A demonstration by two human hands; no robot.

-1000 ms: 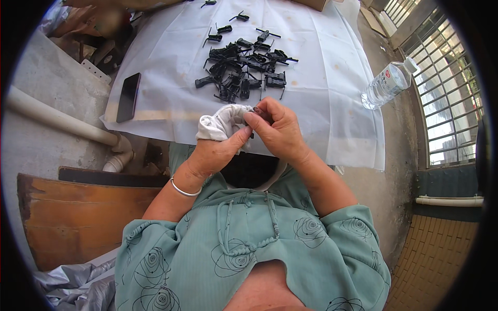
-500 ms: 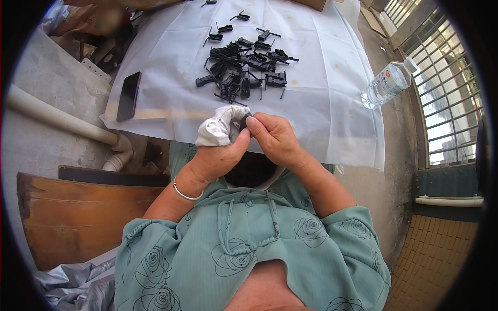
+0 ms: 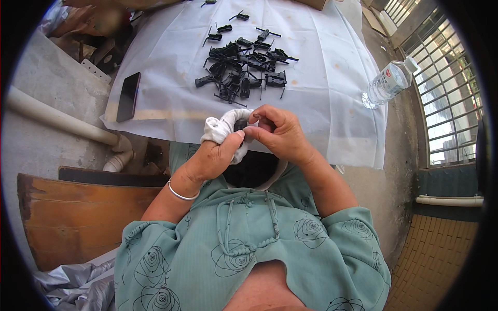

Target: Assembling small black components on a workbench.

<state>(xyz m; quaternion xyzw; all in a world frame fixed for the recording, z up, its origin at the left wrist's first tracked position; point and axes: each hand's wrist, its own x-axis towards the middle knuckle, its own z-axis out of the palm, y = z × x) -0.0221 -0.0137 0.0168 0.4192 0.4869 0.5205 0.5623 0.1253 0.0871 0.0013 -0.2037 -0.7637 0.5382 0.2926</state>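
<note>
Near left hand (image 3: 213, 157), seemingly dark-filled bucket (image 3: 279, 175)

Fingers of the left hand (image 3: 210, 158) lie hidden beneath a white cloth (image 3: 213, 130), beside a black part (image 3: 240, 125) partly covered and too small to make out. A tub's (image 3: 271, 182) dark inside is unreadable, pieces in a heap (image 3: 226, 61) mask one another, and the top edge crops a carton (image 3: 314, 4).

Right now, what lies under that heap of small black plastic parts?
Thin, creased white sheeting shows around the heap; whatever is directly beneath its middle is covered.
</note>
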